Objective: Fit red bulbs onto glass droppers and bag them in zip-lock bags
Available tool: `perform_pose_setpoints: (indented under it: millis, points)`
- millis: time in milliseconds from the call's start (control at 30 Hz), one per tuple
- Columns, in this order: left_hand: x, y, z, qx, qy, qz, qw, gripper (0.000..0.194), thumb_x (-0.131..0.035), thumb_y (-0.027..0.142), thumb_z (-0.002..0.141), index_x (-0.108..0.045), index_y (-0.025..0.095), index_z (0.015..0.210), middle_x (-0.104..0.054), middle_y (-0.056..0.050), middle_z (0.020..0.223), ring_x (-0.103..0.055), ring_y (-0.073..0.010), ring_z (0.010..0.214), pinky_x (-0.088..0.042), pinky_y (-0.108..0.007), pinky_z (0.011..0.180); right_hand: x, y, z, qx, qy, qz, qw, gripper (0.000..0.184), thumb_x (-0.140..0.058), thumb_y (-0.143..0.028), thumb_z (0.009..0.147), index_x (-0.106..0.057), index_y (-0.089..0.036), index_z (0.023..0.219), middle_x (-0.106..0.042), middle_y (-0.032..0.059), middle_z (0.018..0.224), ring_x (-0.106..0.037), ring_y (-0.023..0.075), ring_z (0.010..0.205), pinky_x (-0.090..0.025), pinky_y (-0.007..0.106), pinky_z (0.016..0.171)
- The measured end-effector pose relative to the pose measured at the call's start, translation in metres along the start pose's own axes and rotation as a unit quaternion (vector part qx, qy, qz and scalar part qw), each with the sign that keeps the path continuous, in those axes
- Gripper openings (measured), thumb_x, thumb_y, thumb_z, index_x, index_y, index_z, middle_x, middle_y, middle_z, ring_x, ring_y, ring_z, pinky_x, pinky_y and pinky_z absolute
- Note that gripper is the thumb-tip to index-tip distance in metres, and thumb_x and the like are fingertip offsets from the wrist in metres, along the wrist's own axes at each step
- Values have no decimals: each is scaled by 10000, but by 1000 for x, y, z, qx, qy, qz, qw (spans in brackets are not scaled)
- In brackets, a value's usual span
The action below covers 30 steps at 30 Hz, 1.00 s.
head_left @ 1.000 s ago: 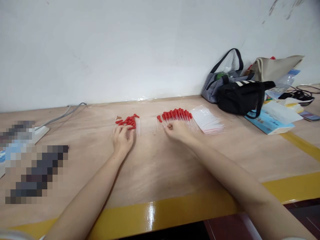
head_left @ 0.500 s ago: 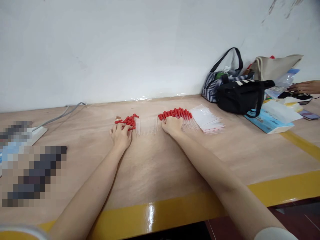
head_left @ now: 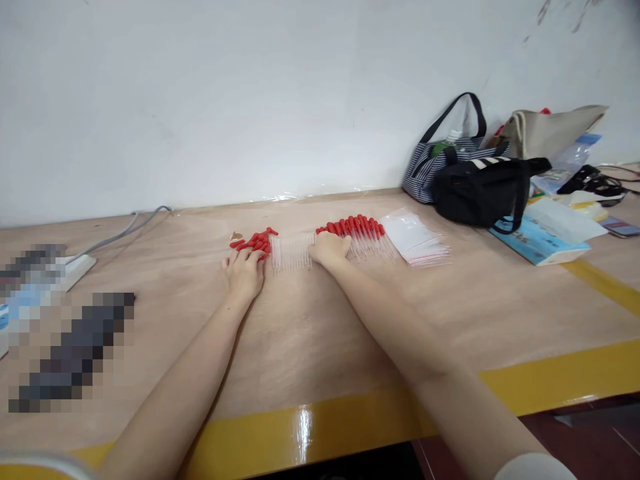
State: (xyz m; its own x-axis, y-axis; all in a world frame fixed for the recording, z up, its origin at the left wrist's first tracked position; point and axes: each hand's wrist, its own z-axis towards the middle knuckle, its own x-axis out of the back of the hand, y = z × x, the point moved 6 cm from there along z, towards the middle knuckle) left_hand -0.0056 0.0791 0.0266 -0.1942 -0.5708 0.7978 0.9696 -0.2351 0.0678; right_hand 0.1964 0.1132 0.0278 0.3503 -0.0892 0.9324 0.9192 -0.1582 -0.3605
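My left hand (head_left: 243, 273) rests at the near side of a small pile of red rubber bulbs (head_left: 260, 241), its fingers apart and the tips touching the bulbs. Right of the pile lies a row of thin clear tubes (head_left: 291, 255), side by side. At the right end of that row is my right hand (head_left: 329, 249), fingers curled together and tips hidden, so what they hold cannot be made out. Just beyond it, droppers with red bulbs (head_left: 361, 227) lie fanned out, their clear stems pointing towards me.
A stack of clear plastic bags (head_left: 415, 240) lies right of the droppers. Further right are a striped bag (head_left: 423, 167), a black bag (head_left: 480, 193), a blue tissue pack (head_left: 540, 240) and a phone (head_left: 620, 227). A grey cable (head_left: 125, 230) runs along the left.
My right hand has moved a little left, towards the clear tubes, uncovering more of the dropper stems. My left hand has barely moved. Another person's hand at the far right has left the view.
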Motion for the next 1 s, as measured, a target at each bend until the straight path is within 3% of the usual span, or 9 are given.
perform_pose_setpoints:
  millis: [267,433,533,633,733,867,1000]
  points:
    - [10,4,-3,2,46,-58,997,228,-474,170,764,-626,156,934,-542,-126,917,-476,-279,940,-364,-417,791,-1,-6,2,-8,-41,3,999,173,-490,-246,769,-646,-173,787,-663,106,812,-606,215,767,-307,379,786]
    - [20,19,-6,-57,79,-141,985,191,-459,221,818,-578,129,935,-531,-124,956,-493,-230,953,-395,-375,863,17,8,-19,61,2,22,998,214,-421,-264,820,-590,-136,799,-641,134,803,-588,221,742,-357,327,680]
    - [22,37,-11,-87,58,-185,977,157,-458,236,837,-555,148,922,-578,-93,906,-532,-199,884,-426,-341,817,30,31,-41,150,53,101,982,190,-368,-232,842,-522,-133,890,-622,111,831,-566,188,731,-379,287,628]
    - [20,59,-19,-92,4,-238,967,150,-475,271,844,-543,162,922,-607,-54,820,-563,-156,737,-455,-289,701,32,57,-64,247,58,184,950,194,-359,-244,861,-479,-153,982,-609,73,850,-562,158,740,-415,273,645]
    - [19,81,-28,-104,-52,-287,951,161,-491,289,847,-551,169,936,-629,-46,825,-580,-144,733,-467,-272,679,32,77,-80,295,80,217,927,269,-370,-241,865,-474,-167,1101,-626,79,912,-580,171,816,-441,306,714]
    - [24,93,-35,-125,-72,-328,934,188,-476,268,861,-567,186,1004,-639,-54,937,-592,-151,842,-477,-288,756,31,77,-95,338,95,224,909,276,-366,-244,875,-538,-191,1084,-621,81,1031,-570,174,931,-431,319,798]
    - [27,93,-36,-141,-68,-338,928,202,-464,256,867,-585,187,1014,-637,-55,955,-596,-155,875,-481,-300,787,30,64,-105,372,82,176,908,259,-389,-223,870,-583,-181,1036,-646,63,945,-577,159,831,-397,318,788]
